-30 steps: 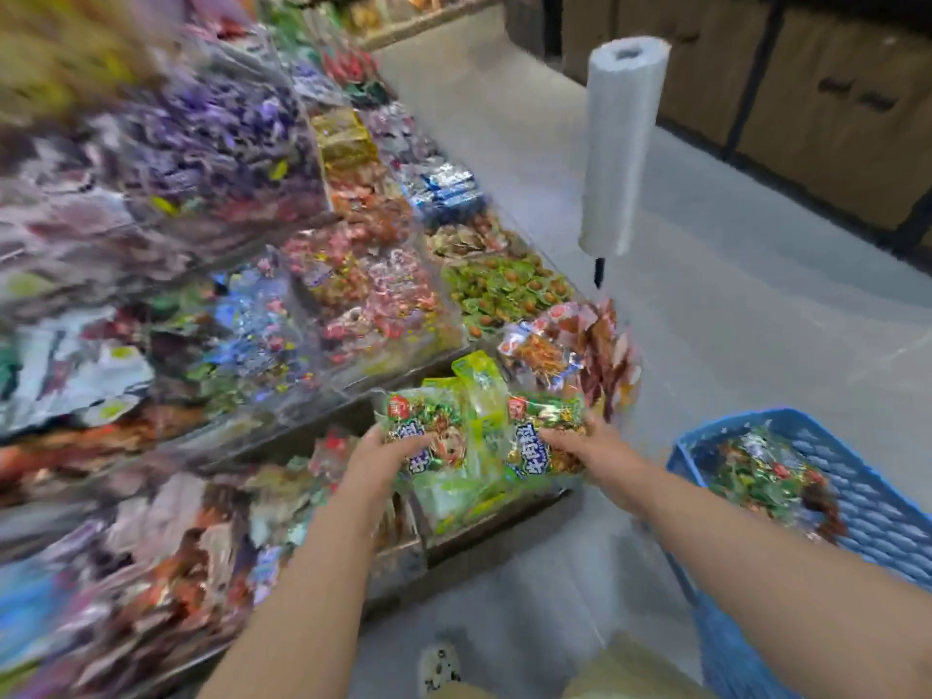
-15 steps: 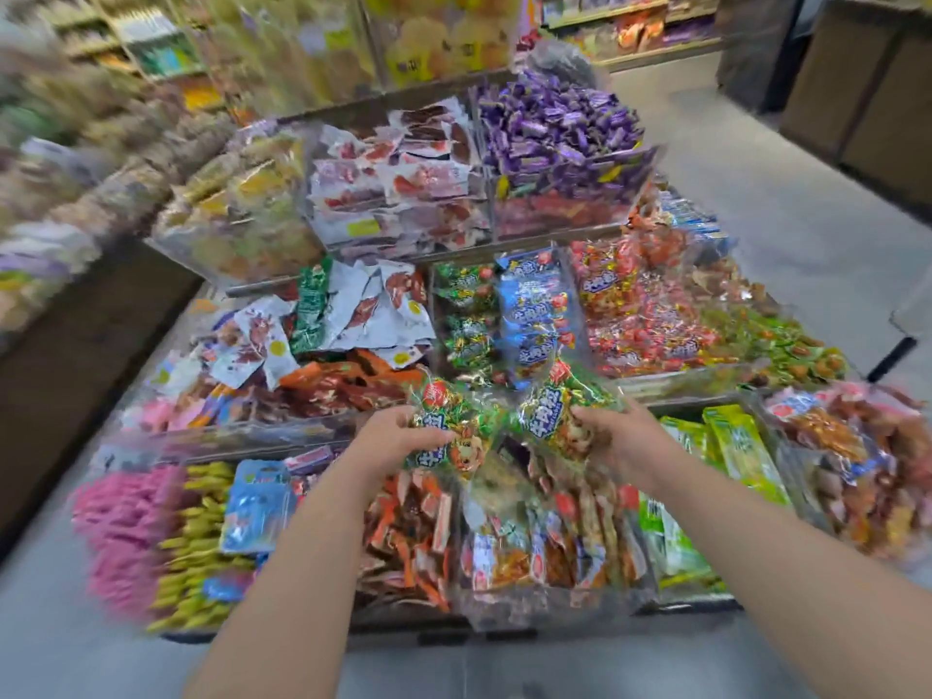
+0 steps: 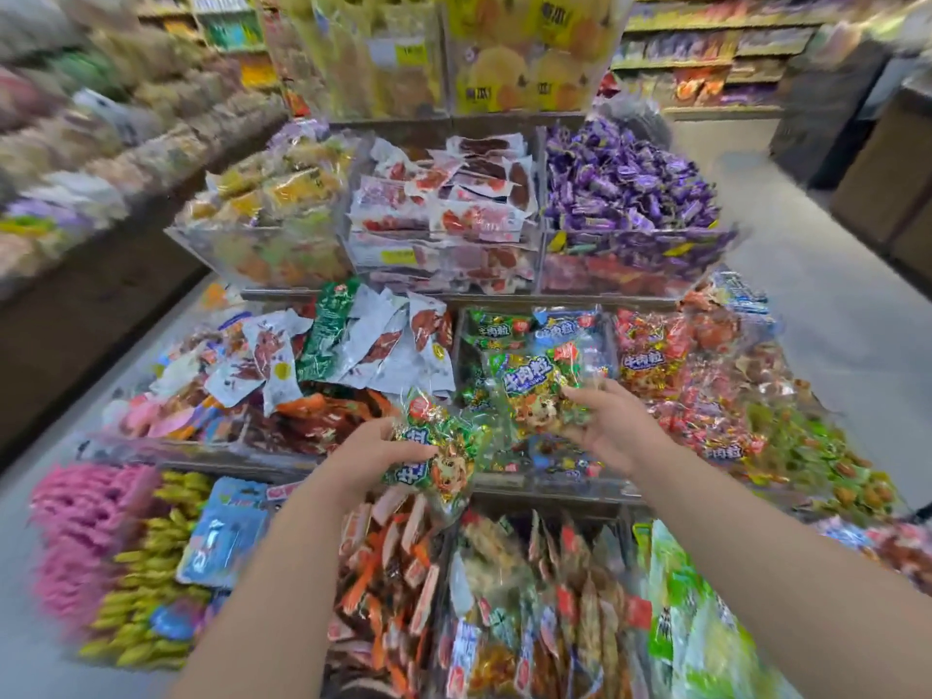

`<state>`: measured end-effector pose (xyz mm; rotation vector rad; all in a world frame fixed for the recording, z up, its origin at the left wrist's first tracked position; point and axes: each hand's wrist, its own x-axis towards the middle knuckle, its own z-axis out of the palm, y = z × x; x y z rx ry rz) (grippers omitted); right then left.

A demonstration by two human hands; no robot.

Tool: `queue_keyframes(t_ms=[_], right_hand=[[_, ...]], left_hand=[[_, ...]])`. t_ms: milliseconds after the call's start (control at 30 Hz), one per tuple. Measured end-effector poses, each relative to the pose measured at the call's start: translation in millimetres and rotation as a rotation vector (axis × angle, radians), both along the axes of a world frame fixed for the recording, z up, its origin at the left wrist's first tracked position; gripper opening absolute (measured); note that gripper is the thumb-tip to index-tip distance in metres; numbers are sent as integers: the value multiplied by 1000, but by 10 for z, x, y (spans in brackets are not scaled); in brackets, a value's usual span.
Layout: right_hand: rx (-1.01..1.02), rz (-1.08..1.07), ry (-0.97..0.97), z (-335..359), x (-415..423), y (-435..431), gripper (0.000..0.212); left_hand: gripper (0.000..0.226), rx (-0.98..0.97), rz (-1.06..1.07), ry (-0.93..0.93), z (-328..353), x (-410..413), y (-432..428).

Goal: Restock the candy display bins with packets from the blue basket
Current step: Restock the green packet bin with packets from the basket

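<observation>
On the tiered candy display [image 3: 454,295], above the clear middle bin [image 3: 565,476] of "牛肉粒" packs, the outstretched right hand [image 3: 605,426] grips a green "牛肉粒" packet [image 3: 539,391], while the left hand [image 3: 383,454] clutches a second packet [image 3: 439,456] just left of that bin.

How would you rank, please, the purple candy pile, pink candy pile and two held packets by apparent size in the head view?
1. purple candy pile
2. pink candy pile
3. left packet and right packet: alike, so unranked.

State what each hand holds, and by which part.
Left hand holds one green candy packet by its left edge; right hand holds a second green packet by its right edge.
</observation>
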<state>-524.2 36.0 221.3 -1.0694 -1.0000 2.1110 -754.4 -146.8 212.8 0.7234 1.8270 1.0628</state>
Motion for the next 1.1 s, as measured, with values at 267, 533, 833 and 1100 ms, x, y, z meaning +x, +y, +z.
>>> queue_keyframes(t_ms=[267, 533, 833, 1100], right_hand=[[364, 156, -505, -16, -720, 393, 58], [604, 249, -839, -227, -1211, 721, 37], [1107, 705, -1120, -18, -1403, 865, 66], [1349, 914, -1294, -10, -1476, 855, 58]], left_hand=[[81, -155, -22, 187, -76, -150, 100], [92, -287, -231, 231, -69, -434, 211], [89, -397, -527, 252, 144, -678, 488], [70, -311, -485, 258, 243, -733, 872]])
